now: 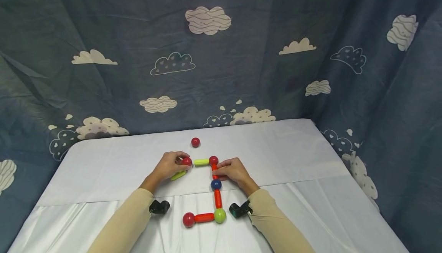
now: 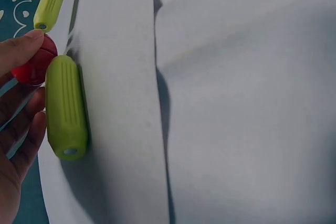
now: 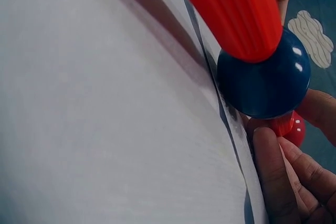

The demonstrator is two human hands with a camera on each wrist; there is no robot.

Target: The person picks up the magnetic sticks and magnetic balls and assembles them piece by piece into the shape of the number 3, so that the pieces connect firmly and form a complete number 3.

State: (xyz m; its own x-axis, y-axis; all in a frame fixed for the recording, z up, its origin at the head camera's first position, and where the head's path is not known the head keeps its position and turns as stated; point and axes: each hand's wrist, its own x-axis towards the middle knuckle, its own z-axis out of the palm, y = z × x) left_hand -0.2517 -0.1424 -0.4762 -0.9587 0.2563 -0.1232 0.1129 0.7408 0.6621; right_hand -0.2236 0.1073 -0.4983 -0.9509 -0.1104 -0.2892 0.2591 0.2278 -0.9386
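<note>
My left hand (image 1: 170,165) grips a red ball (image 1: 187,161) between thumb and fingers. A yellow-green rod (image 2: 67,108) extends from that ball toward the near side. Close to the ball is the free end of another yellow-green rod (image 1: 201,162), joined to a red corner ball (image 1: 213,160). Below that corner, my right hand (image 1: 235,170) pinches a red rod (image 1: 215,171) that runs down to a blue ball (image 3: 265,80). From the blue ball the chain goes on through a second red rod (image 1: 217,199) to a lime-green ball (image 1: 220,215).
A third red rod (image 1: 204,217) leads left from the lime-green ball to another red ball (image 1: 188,219). One loose red ball (image 1: 195,142) lies farther back on the white-covered table (image 1: 293,153). Behind the table hangs a dark cloud-print curtain (image 1: 241,65).
</note>
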